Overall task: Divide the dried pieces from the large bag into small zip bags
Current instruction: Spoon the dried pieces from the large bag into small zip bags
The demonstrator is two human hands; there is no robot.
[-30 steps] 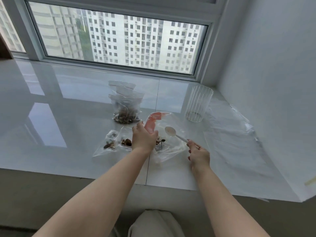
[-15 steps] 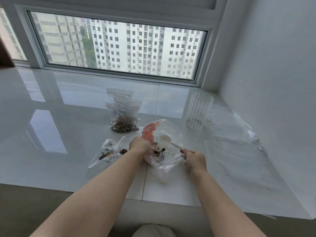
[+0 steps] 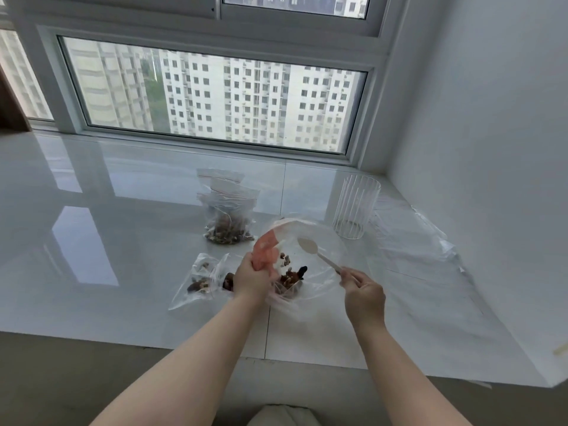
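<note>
Holding the large bag point(image 3: 310, 241) open, the left hand point(image 3: 252, 277) grips its red edge while the right hand point(image 3: 362, 295) pinches a white spoon point(image 3: 316, 253) inside, above the dried pieces point(image 3: 289, 279). Small zip bags point(image 3: 203, 278) lie just left of the left hand, more filled bags point(image 3: 229, 210) beyond it. A glass cup point(image 3: 355, 207) stands past the right hand, near the wall point(image 3: 491, 149).

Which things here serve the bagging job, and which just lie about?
In use: large bag gripped by left hand; spoon in right hand; dried pieces; small zip bags; filled bags.
Idle: ribbed glass; plastic sheet.
</note>
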